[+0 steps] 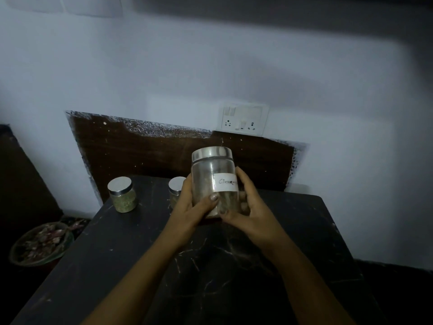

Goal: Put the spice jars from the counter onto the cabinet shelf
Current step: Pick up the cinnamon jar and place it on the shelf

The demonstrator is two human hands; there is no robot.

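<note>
A tall clear glass jar (212, 171) with a steel lid and a white handwritten label reading "Cinnam…" is held above the dark marble counter (210, 266). My left hand (194, 207) grips its left side and my right hand (248, 207) wraps its right side and bottom. A short jar of green spice (123, 194) with a steel lid stands at the counter's back left. Another short steel-lidded jar (176, 187) stands behind my left hand, partly hidden. No cabinet shelf is in view.
A white switch and socket plate (242, 119) sits on the wall above a dark brown backsplash panel (145, 153). A round basket of onion peels (41, 243) rests on the floor to the left of the counter. The scene is dim.
</note>
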